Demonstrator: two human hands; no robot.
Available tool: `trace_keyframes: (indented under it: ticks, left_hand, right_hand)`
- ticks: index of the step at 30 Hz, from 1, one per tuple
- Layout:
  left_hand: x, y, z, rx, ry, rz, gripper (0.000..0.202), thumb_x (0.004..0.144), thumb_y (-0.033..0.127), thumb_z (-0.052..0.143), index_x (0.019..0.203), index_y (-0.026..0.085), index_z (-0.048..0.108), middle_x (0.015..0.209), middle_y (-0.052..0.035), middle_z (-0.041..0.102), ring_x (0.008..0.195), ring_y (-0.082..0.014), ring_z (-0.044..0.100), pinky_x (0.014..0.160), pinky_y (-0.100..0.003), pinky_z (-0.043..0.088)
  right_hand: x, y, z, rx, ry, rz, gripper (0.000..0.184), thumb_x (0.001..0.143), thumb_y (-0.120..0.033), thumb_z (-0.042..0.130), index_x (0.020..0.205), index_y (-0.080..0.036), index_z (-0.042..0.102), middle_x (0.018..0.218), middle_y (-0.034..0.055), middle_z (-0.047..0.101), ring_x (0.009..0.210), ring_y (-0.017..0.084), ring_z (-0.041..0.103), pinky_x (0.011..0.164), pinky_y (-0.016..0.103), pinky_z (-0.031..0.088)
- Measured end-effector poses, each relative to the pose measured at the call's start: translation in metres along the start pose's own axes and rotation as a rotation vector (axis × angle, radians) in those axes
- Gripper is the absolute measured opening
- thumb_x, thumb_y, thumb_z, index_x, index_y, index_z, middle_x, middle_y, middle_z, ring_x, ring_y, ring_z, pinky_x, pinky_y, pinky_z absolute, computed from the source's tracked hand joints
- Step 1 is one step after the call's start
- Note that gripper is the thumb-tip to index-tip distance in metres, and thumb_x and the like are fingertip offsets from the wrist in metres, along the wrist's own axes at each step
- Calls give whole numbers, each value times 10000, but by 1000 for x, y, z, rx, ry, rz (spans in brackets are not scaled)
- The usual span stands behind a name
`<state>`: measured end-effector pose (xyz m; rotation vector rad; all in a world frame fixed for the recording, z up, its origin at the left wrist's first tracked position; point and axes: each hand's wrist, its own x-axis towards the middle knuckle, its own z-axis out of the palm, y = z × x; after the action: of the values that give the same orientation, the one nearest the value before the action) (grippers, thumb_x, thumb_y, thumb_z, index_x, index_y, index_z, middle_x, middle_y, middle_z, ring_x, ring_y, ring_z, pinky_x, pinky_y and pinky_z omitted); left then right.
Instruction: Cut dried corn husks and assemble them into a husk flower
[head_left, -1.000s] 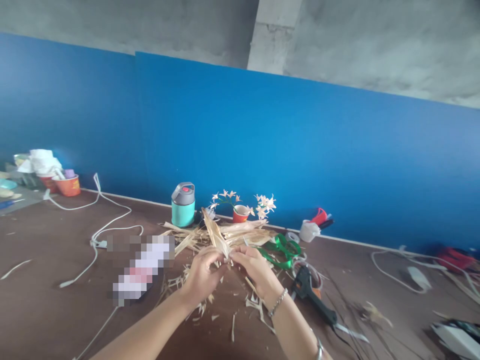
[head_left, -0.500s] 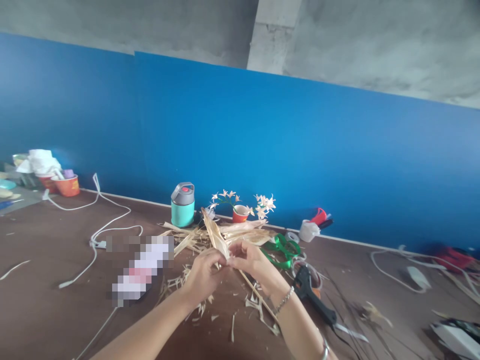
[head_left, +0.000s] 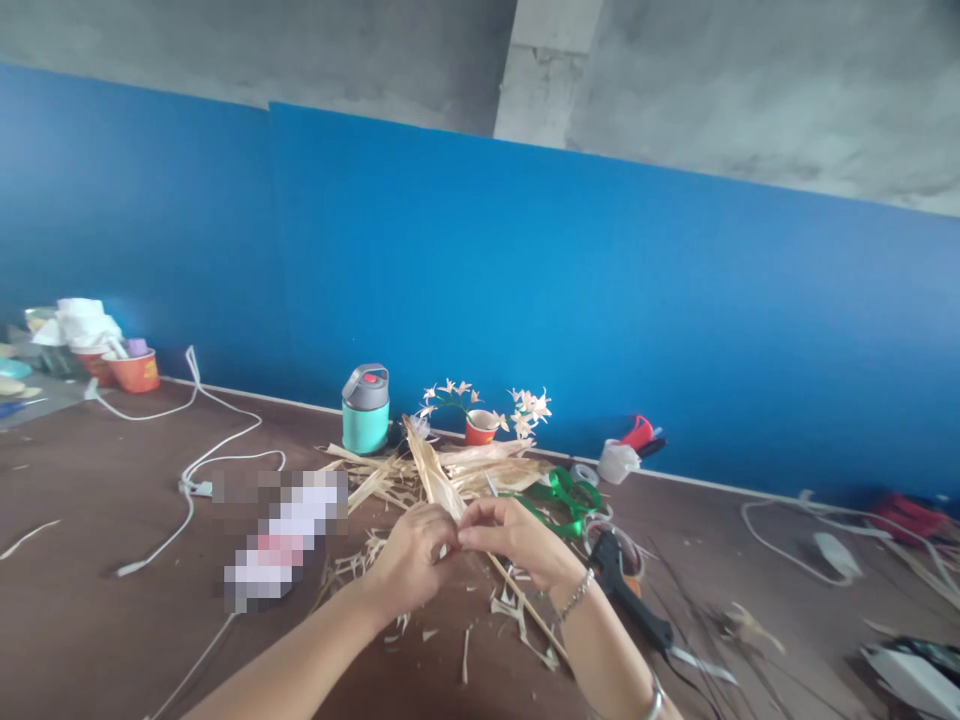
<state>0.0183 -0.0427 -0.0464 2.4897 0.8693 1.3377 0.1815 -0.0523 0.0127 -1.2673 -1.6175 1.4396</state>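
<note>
My left hand (head_left: 415, 550) and my right hand (head_left: 510, 540) meet above the near middle of the table, fingertips pinched together. A small pale piece of dried corn husk shows at the left fingers; the fingers hide most of it. Just beyond, a long pointed corn husk (head_left: 431, 465) slants up and away from the fingertips. Behind it lies a pile of dried husks (head_left: 495, 470). Below my right wrist runs a thin straw-coloured stalk (head_left: 532, 605). To the right rests a black hot glue gun (head_left: 628, 595).
A teal and grey flask (head_left: 365, 412) stands behind the pile, beside a red paper cup (head_left: 481, 428) with pale flowers (head_left: 529, 408). Green ribbon (head_left: 570, 500) and tape lie right. White cables (head_left: 225, 450) cross the left side. Husk scraps (head_left: 517, 620) litter the front. A blue partition (head_left: 480, 270) bounds the back.
My left hand has turned slightly and its fingers have curled in more. My right hand has shifted a little to the right and down. The objects on the table stay where they were.
</note>
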Motion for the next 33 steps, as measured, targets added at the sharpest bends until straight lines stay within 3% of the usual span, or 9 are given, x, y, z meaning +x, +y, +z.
trace_keyframes:
  ticks: [4,14,18,22,25,30,33]
  left_hand:
    - [0,1,-1,-16,13,19,149,733,122,598,605,183,551,599,1,610,598,-139,569,619,-275,402]
    - [0,7,-4,-41,-12,-20,141,724,107,591,624,200,558,626,-9,631,648,-157,590,700,-303,437]
    - [1,5,-4,-105,-2,-126,127,708,118,602,623,204,564,664,-12,647,676,-166,599,690,-298,452]
    - [1,1,-4,-124,89,-270,73,723,145,584,674,199,586,752,-29,662,758,-182,608,717,-300,460]
    - [0,-1,-6,-57,150,-358,70,750,189,561,684,196,583,753,-34,660,758,-191,603,719,-311,456]
    - [1,-2,-8,20,199,-374,73,739,203,560,670,187,578,696,-25,650,704,-189,600,677,-304,452]
    - [1,-1,-8,2,205,-390,81,731,192,549,657,187,583,695,-28,655,701,-190,604,670,-304,460]
  right_hand:
    - [3,3,-1,-51,30,25,89,628,-229,635,621,-144,609,565,-27,552,551,91,445,545,214,339]
    - [12,15,3,-95,46,-14,244,696,-348,626,565,-145,592,492,-30,519,455,77,410,471,208,306]
    - [12,13,4,-14,76,-29,309,693,-440,636,601,-147,604,522,-19,546,463,88,438,478,212,326]
    - [10,6,4,25,168,-93,343,721,-494,612,675,-153,612,588,-13,564,532,101,460,517,215,341]
    - [7,2,5,9,220,-63,351,717,-498,615,616,-162,593,548,-25,529,510,98,422,494,221,304]
    - [5,2,11,97,80,100,283,675,-430,663,597,-162,617,515,-22,539,464,90,420,454,219,275]
    - [8,7,15,139,98,120,184,637,-329,686,607,-157,631,523,-21,561,457,81,432,453,210,280]
